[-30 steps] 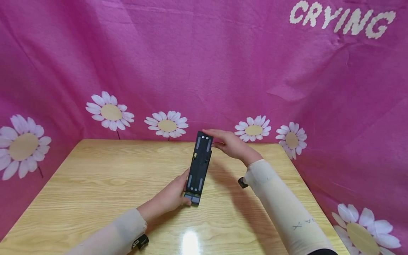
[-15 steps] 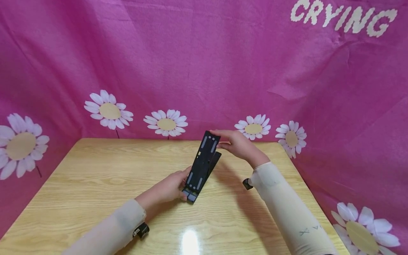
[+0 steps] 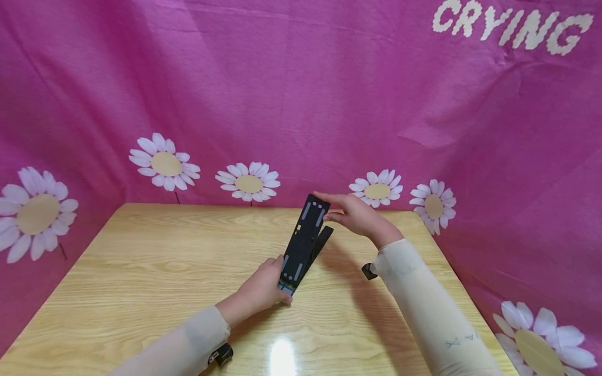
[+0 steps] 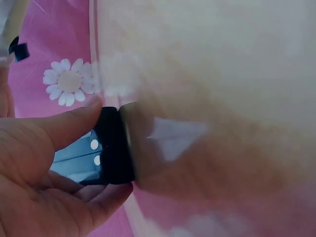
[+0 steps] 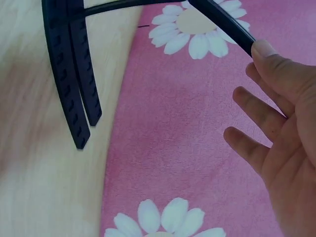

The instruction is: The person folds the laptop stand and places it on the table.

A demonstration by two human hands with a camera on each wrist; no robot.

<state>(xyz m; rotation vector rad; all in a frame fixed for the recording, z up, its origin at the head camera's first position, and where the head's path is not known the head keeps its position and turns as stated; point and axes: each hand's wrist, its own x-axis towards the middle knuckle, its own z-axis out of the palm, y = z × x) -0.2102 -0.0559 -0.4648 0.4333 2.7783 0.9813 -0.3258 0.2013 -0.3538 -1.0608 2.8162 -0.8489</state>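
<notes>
A black folding laptop stand (image 3: pixel 301 243) is held tilted over the table, its long panel with grey pads facing the head camera. Its notched legs (image 5: pixel 69 84) are swung partway apart from the panel, joined by a thin strut (image 5: pixel 131 6). Around the lower end, my left hand (image 3: pixel 263 284) grips with thumb and fingers on opposite sides; the left wrist view shows that black end (image 4: pixel 116 145) between them. My right hand (image 3: pixel 359 216) pinches the upper end of the panel between thumb and index finger, the other fingers (image 5: pixel 252 150) spread away from it.
The wooden table (image 3: pixel 155 250) lies beneath both hands. A pink cloth (image 3: pixel 301 104) with printed daisies and lettering hangs behind it and along the sides. Small black cameras (image 3: pixel 369 270) sit at the wrists.
The stand has tilted rightward at its top, and its legs have opened farther from the panel. My right hand moved slightly right with the upper end; my left hand now covers more of the lower end.
</notes>
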